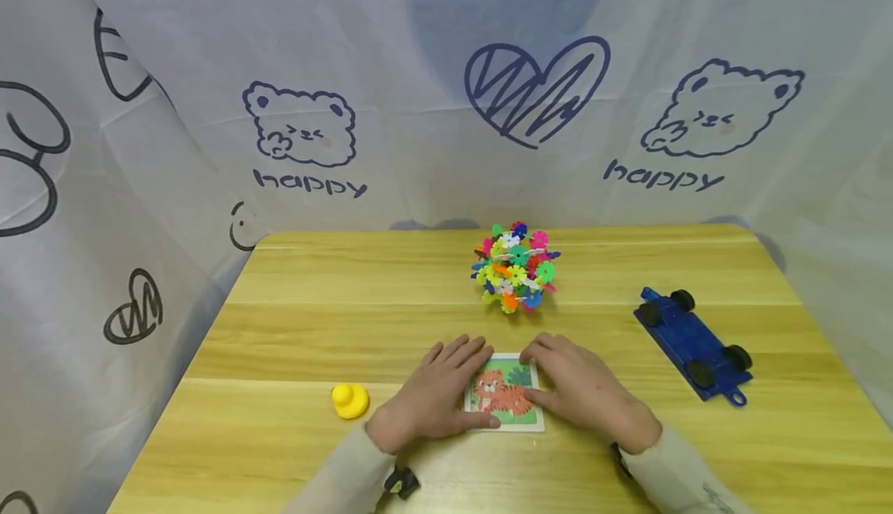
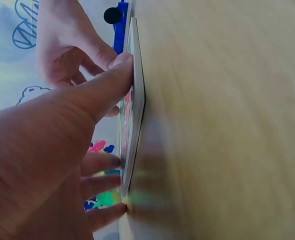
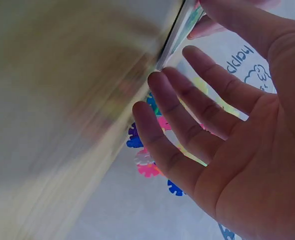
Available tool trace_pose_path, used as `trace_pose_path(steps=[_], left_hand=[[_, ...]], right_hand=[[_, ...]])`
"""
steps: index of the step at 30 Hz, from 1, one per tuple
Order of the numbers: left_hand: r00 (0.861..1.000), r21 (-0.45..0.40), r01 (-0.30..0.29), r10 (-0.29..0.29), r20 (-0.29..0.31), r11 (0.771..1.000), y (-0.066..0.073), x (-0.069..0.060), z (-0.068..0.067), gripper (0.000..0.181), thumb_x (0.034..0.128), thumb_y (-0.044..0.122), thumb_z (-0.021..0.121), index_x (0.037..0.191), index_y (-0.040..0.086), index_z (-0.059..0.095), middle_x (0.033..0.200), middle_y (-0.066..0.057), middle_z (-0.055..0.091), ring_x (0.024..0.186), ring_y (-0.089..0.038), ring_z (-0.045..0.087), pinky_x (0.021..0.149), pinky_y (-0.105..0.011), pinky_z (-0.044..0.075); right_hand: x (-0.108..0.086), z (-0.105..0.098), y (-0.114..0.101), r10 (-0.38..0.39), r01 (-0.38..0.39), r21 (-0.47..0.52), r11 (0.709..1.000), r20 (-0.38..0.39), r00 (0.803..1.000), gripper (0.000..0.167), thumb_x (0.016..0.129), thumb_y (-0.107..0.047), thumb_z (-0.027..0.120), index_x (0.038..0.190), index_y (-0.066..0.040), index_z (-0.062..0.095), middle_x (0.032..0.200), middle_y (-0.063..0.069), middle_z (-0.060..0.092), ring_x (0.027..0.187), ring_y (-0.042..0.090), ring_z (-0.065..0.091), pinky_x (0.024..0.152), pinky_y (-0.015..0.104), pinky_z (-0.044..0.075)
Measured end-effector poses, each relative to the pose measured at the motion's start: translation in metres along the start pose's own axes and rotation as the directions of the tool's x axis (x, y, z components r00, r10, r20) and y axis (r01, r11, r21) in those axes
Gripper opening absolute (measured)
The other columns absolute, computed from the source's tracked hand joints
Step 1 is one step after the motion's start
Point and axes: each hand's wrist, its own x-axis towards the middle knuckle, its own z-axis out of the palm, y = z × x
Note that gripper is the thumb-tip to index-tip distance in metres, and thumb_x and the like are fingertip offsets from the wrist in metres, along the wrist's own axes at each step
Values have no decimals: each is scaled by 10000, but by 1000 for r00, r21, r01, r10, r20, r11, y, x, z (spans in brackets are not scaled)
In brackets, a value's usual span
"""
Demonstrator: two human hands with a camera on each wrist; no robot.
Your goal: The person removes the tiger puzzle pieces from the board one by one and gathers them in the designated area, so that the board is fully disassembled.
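A square tiger picture puzzle [image 1: 504, 394] with a white border lies flat on the wooden table between both hands. My left hand [image 1: 436, 394] rests along its left side, fingers stretched away from me. In the left wrist view, the left thumb [image 2: 100, 90] touches the face of the puzzle [image 2: 132, 115] near its edge. From the other side, my right hand [image 1: 586, 386] reaches over the right edge, its thumb and a fingertip at the border. The right wrist view shows the fingers of the right hand [image 3: 227, 125] spread and slightly bent, with the palm bare.
A yellow rubber duck [image 1: 350, 401] sits left of the left hand. Behind the puzzle stands a ball of colourful snowflake discs [image 1: 516, 267]. A blue toy car chassis [image 1: 694, 347] with black wheels lies to the right. A printed white curtain [image 1: 418, 134] hangs behind the table.
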Motion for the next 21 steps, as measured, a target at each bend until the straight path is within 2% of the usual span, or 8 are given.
trace_pose_path(steps=[6, 9, 13, 17, 21], left_hand=[[996, -35, -86, 86, -12, 996, 3, 0, -2, 837, 997, 580, 743, 1675, 185, 453, 1787, -25, 374, 1673, -286, 334, 1363, -645, 269], [994, -30, -105, 105, -10, 994, 4, -2, -1, 764, 1010, 551, 741, 1644, 195, 507, 1767, -14, 411, 1662, -259, 358, 1365, -608, 292], [990, 2, -140, 140, -14, 990, 7, -2, -3, 678, 1027, 518, 733, 1607, 213, 560, 1728, -19, 474, 1612, -262, 439, 1333, -548, 380], [988, 31, -156, 157, -9, 987, 9, -2, -4, 621, 1042, 495, 722, 1593, 247, 579, 1698, -23, 515, 1547, -262, 512, 1278, -511, 462], [987, 58, -158, 158, 9, 986, 10, -2, -4, 585, 1055, 496, 702, 1586, 279, 589, 1689, -14, 526, 1536, -250, 520, 1271, -501, 469]], right_hand=[[4, -1, -2, 18, -19, 41, 999, 18, 1000, 408, 899, -269, 922, 1248, -135, 761, 1258, 11, 727, 1221, 237, 677, 1085, 505, 603], [5, 0, -4, 27, -29, 59, 998, 34, 999, 410, 895, -252, 925, 1252, -134, 762, 1263, 7, 730, 1224, 230, 673, 1093, 501, 600], [5, -1, -5, 30, -32, 67, 997, 40, 999, 419, 894, -240, 925, 1263, -129, 761, 1262, 3, 723, 1208, 219, 665, 1075, 491, 607], [4, -2, -5, 29, -32, 70, 997, 41, 999, 421, 893, -229, 925, 1266, -127, 759, 1263, 9, 719, 1207, 226, 664, 1069, 499, 607], [3, -3, -6, 27, -31, 73, 997, 47, 999, 423, 890, -214, 926, 1269, -128, 757, 1263, 19, 719, 1218, 242, 668, 1075, 514, 604]])
